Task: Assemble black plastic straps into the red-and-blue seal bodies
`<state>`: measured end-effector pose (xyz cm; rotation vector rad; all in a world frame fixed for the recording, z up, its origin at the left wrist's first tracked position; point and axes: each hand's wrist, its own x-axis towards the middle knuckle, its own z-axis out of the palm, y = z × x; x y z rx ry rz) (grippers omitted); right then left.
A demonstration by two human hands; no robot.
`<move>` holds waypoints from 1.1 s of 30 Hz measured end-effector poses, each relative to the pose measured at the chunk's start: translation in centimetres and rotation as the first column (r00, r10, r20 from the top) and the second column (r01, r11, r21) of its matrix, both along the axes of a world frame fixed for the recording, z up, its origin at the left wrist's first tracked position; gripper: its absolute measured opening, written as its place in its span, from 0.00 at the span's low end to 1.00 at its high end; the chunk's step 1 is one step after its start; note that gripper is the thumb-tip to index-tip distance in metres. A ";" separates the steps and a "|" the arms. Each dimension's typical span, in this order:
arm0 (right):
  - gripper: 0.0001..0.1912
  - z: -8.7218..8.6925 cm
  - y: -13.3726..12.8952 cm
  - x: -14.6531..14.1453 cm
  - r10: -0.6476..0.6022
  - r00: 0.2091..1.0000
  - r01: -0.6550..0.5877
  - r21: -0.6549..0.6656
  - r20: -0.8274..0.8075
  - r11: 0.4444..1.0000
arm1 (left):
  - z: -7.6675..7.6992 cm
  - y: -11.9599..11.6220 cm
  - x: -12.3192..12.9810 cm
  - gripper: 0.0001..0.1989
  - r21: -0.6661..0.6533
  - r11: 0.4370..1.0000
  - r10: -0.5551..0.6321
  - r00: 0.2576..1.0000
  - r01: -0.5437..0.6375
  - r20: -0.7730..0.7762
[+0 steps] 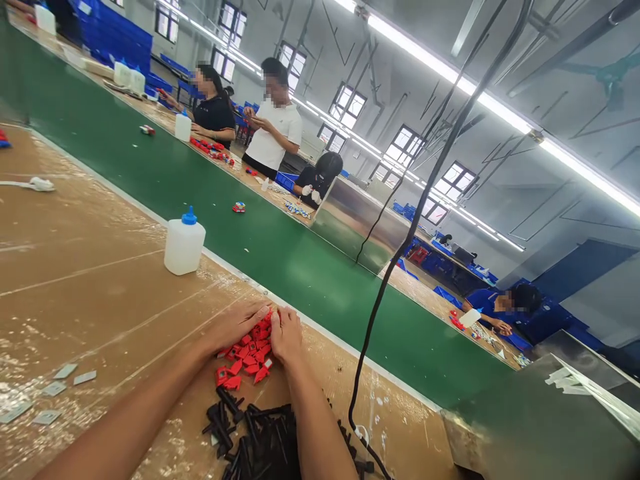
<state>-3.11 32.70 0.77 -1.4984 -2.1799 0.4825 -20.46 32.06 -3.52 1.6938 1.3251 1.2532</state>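
Both hands, left hand and right hand, cupped the red plastic parts heaped on the desk, grips loosely curled around them; black parts lay just beside.

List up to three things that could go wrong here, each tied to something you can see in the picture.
1. The red parts lie heaped between the left hand and right hand, close to the belt; some could be pushed onto it.
2. The cable hangs beside the right arm and might snag.
3. The black parts touch the red heap, so the two may mix.
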 end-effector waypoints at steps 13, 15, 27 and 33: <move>0.47 4.6 -4.8 4.6 0.117 0.987 -0.091 -0.224 0.108 0.970 | 0.1 0.0 -0.4 0.18 -0.073 0.996 0.045 0.999 -0.043 0.029; 0.60 4.5 -6.5 4.8 0.145 0.978 -0.100 -0.272 0.151 0.957 | 0.2 0.1 -0.3 0.18 -0.080 0.995 0.057 0.998 -0.053 0.040; 0.56 4.5 -8.3 1.6 0.100 0.970 -0.054 -0.203 0.223 0.978 | 0.9 0.1 -1.2 0.18 -0.123 0.991 0.053 0.997 -0.046 0.055; 0.18 4.9 -12.7 1.6 0.267 0.922 -0.231 -0.157 0.281 0.960 | 1.3 0.0 -1.3 0.17 -0.137 0.990 0.028 0.998 -0.021 0.051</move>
